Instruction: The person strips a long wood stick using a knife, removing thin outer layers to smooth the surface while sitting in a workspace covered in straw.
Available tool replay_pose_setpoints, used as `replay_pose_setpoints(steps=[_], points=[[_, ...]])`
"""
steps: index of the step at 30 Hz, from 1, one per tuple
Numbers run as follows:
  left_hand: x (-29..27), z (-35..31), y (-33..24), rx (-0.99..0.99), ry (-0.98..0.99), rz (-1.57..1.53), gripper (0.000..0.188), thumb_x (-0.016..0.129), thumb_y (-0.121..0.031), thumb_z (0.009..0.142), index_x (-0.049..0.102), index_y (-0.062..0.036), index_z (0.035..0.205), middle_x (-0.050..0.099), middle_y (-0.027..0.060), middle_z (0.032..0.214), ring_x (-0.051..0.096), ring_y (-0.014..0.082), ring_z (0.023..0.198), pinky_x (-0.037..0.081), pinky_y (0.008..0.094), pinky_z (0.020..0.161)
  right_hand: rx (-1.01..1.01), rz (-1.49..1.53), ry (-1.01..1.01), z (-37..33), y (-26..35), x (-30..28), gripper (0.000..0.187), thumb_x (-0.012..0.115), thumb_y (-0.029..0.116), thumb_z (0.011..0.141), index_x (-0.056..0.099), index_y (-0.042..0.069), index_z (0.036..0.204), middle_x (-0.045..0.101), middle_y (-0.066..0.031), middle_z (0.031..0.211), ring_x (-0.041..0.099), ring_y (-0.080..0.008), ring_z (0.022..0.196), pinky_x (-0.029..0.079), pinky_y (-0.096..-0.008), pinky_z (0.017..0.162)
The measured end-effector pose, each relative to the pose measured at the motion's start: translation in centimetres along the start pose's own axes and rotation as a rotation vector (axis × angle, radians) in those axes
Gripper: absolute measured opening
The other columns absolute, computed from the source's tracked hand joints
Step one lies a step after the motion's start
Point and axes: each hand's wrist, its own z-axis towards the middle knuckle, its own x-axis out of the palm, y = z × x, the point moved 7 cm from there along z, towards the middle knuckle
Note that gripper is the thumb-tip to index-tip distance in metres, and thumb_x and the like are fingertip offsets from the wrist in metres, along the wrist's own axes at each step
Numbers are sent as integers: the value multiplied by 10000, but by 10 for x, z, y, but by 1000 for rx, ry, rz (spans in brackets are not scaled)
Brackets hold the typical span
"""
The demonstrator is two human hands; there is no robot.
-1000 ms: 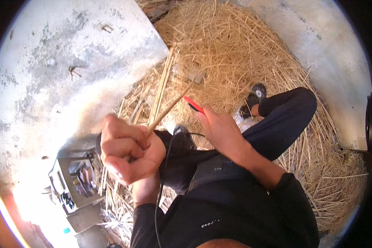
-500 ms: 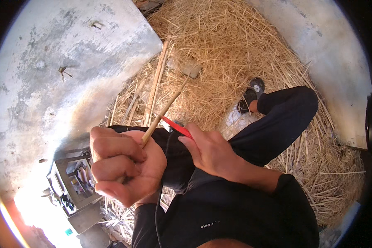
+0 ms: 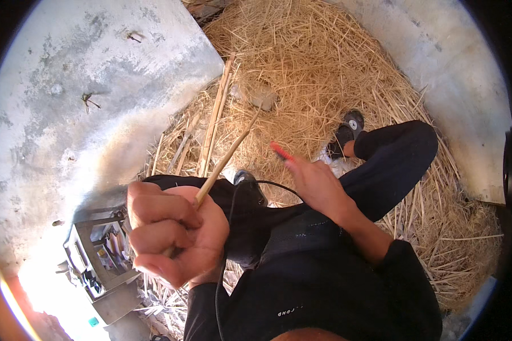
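Note:
My left hand (image 3: pixel 179 230) is wrapped round a thin wooden stick (image 3: pixel 230 150), which slants up and away from the fist toward the straw. Its far tip narrows to a point, and a short end shows below my fingers. To the right, my right hand (image 3: pixel 318 184) grips a red-handled knife (image 3: pixel 280 152), held apart from the stick. Only part of the red handle shows clearly; the blade is hard to make out against the straw.
Straw and shavings (image 3: pixel 313 62) cover the floor, with long split strips (image 3: pixel 215 122) on the left and a stone (image 3: pixel 263 98) beyond the stick. Pale walls flank both sides. An open-topped box of small items (image 3: pixel 105 250) stands lower left. A black cable (image 3: pixel 267 182) crosses my lap.
My right hand has moved right with the knife, away from the stick it was against. My left hand and the stick have barely moved. The cable now loops toward my right wrist.

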Motion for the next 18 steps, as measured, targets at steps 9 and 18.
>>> replay_pose_setpoints(steps=[9,18], points=[[-2,-2,0,14,-50,6,427,322,-223,865,231,-173,450,136,-40,400,177,59,314,145,238,402,127,115,215,2,3,21,214,421,202,896,454,-1,836,524,-195,567,534,-380,520,381,-428,436],[-6,0,4,-17,-145,48,430,309,-252,869,196,-183,460,117,-36,400,161,71,313,145,237,392,-262,321,53,0,30,16,172,465,168,868,452,0,837,490,-217,546,555,-363,557,403,-420,469]])
